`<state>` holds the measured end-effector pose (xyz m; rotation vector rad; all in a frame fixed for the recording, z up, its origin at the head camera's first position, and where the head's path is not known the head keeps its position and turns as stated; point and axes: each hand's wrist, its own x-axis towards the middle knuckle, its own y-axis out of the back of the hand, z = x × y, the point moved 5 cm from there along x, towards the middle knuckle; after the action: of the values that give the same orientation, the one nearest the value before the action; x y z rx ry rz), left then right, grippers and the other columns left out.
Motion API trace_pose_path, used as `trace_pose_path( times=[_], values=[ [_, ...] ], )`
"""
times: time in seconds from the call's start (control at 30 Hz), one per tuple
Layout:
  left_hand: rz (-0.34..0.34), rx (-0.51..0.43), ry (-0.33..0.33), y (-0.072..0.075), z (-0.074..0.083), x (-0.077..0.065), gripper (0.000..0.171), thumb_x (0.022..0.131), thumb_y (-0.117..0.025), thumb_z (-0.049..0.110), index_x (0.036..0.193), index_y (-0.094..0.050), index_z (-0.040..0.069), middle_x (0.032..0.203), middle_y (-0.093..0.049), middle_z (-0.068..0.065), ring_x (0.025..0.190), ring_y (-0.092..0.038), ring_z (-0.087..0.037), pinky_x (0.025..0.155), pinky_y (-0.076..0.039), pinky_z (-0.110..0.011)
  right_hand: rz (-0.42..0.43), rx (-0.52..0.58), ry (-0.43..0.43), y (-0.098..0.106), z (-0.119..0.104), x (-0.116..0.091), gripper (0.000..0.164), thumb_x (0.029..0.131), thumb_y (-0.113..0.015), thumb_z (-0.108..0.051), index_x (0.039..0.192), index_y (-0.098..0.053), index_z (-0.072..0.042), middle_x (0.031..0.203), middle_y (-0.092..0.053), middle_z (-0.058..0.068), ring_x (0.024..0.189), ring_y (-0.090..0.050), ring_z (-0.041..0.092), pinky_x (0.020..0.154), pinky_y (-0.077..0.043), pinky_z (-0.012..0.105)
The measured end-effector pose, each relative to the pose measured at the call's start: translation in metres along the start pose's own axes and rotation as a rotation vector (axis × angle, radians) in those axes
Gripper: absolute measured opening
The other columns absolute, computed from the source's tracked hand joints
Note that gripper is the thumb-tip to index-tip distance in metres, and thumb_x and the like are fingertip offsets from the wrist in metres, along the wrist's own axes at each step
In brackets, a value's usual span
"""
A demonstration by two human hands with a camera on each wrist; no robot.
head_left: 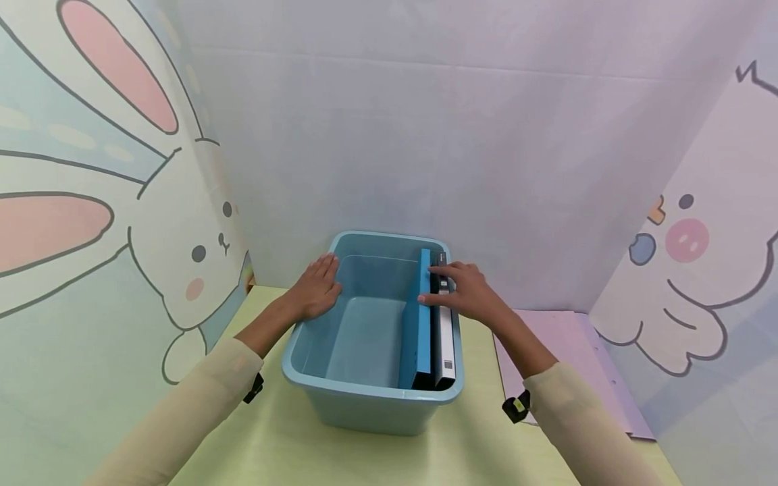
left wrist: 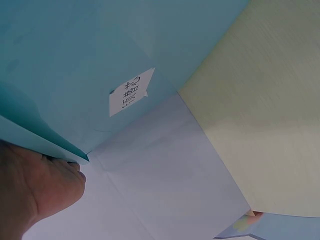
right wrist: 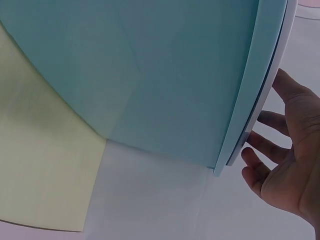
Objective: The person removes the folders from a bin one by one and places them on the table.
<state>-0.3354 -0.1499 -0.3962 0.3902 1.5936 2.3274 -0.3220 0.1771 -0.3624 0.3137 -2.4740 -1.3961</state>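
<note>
Head view: bin on the surface. I'd square the blue file to the bin's right wall with light, even fingertips, and let the left hand on the bin's left rim steady things. Right hand has its grip spread; thumb and index touch the blue file's top edge. So that file, upright in the bin, sits right under the grip, white file between it and the bin's right wall. Left fingers together.

Left wrist: label on the bin's outer wall.

Right wrist: fingers apart beside the bin's rim.
</note>
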Motion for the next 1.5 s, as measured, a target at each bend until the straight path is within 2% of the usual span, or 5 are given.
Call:
trace_pose_path(
  times=[0.43,0.73,1.03,1.3,1.5],
  values=[
    [-0.001,0.002,0.003,0.002,-0.001,-0.002,0.072,0.118,-0.028,0.026,0.173,-0.011,-0.017,0.186,-0.007,-0.036,0.176,-0.006,-0.055,0.143,-0.007,-0.066,-0.116,-0.314,0.104,-0.013,-0.040,0.016,0.072,0.104,-0.057,-0.057,0.167,-0.059,-0.022,0.149,-0.071,0.023,0.111,-0.049,0.036,0.090,-0.036,0.050],
    [-0.002,-0.002,-0.002,0.002,-0.002,-0.002,0.072,0.118,-0.029,0.026,0.173,-0.011,-0.017,0.186,-0.007,-0.036,0.176,-0.006,-0.055,0.143,-0.008,-0.067,-0.101,-0.454,0.064,-0.029,-0.050,0.025,0.073,0.100,-0.057,-0.059,0.162,-0.063,-0.020,0.149,-0.074,0.019,0.119,-0.053,0.038,0.092,-0.037,0.048],
    [0.000,0.001,-0.011,0.001,0.000,-0.001,0.072,0.118,-0.029,0.026,0.173,-0.012,-0.018,0.186,-0.008,-0.036,0.175,-0.007,-0.055,0.143,-0.008,-0.067,-0.076,-0.340,0.011,-0.025,-0.051,0.023,0.066,0.103,-0.061,-0.041,0.162,-0.061,-0.012,0.149,-0.075,0.021,0.124,-0.066,0.045,0.100,-0.053,0.060],
    [-0.005,-0.009,-0.020,0.003,0.001,0.000,0.070,0.119,-0.028,0.025,0.172,-0.013,-0.018,0.185,-0.009,-0.037,0.175,-0.007,-0.055,0.143,-0.009,-0.067,-0.023,-0.260,-0.014,-0.016,-0.051,0.026,0.068,0.100,-0.060,-0.037,0.161,-0.061,-0.008,0.102,-0.081,0.018,0.078,-0.066,0.029,0.075,-0.058,0.045],
    [-0.007,-0.012,-0.017,0.002,0.000,0.000,0.070,0.119,-0.029,0.025,0.173,-0.013,-0.018,0.185,-0.009,-0.037,0.175,-0.007,-0.055,0.143,-0.009,-0.067,-0.022,-0.129,-0.089,-0.008,-0.049,0.026,0.069,0.102,-0.057,-0.036,0.165,-0.056,-0.009,0.139,-0.076,0.025,0.096,-0.074,0.035,0.083,-0.065,0.051]
  ],
)
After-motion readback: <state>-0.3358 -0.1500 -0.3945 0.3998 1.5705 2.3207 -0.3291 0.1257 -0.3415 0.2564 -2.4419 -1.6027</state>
